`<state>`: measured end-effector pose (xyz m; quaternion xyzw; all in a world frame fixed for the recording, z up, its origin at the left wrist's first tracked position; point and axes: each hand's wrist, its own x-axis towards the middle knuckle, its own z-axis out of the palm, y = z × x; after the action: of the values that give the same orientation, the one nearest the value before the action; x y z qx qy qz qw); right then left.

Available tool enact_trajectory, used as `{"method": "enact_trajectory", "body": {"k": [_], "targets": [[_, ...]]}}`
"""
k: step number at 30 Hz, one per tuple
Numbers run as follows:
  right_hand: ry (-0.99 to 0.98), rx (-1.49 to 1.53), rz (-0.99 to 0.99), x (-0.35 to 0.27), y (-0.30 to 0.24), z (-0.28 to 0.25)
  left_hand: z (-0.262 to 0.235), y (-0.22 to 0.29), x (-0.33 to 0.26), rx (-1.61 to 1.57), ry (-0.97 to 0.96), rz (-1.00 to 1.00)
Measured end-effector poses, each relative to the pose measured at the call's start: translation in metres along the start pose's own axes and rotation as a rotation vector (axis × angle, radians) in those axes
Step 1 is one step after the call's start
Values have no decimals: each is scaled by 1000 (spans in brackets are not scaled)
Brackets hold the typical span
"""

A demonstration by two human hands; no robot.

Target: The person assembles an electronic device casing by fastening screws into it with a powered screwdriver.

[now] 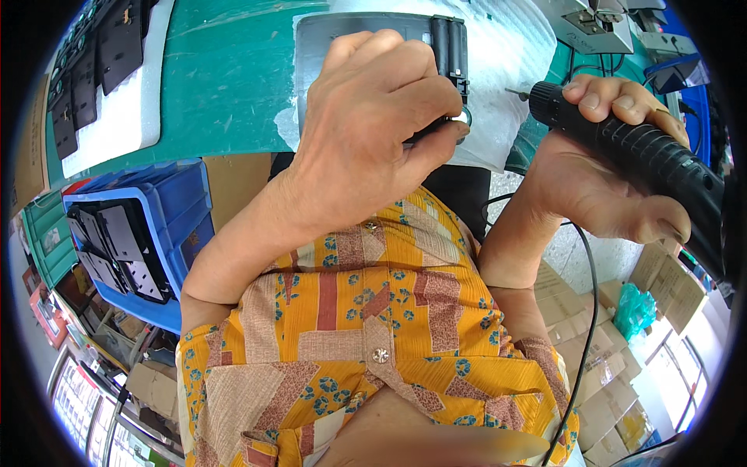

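Observation:
My left hand (377, 117) is bent over a flat dark grey panel (331, 29) on the worktable. Its thumb and index finger pinch together at a small dark part (424, 134) with a shiny round spot beside the fingertips; the fingers hide most of it, so its kind is unclear. Two black cylinder shapes (448, 47) lie side by side in a black frame at the panel's right edge. My right hand (580, 175) is wrapped around a black electric screwdriver (642, 148), tilted, its thin bit (515, 93) pointing left toward the panel and apart from it.
White foam wrap (506, 54) lies under the panel on the green tabletop (226, 70). At far left, black plates (117, 50) rest on a white foam board (152, 101). Below stands a blue crate (183, 194) with black parts. A metal machine (587, 35) stands upper right; a cable (594, 288) hangs at right.

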<state>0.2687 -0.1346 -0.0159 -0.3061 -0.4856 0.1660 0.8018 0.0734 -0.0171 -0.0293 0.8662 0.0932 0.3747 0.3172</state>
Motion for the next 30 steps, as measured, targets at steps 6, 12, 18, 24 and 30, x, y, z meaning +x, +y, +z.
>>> {"method": "enact_trajectory", "body": {"k": [6,12,18,24,30], "targets": [[19,-11,-4,0,1,1,-4,0,2,19,-41,1],[4,-6,-34,0,4,0,-6,-1,4,7,-60,5],[-19,52,-117,2,12,-2,-7,-3,3,-15,-93,-12],[0,16,-39,2,6,-1,-22,-6,-10,26,93,109],[19,46,-24,1,5,-1,-25,-1,-18,149,73,55]]}}
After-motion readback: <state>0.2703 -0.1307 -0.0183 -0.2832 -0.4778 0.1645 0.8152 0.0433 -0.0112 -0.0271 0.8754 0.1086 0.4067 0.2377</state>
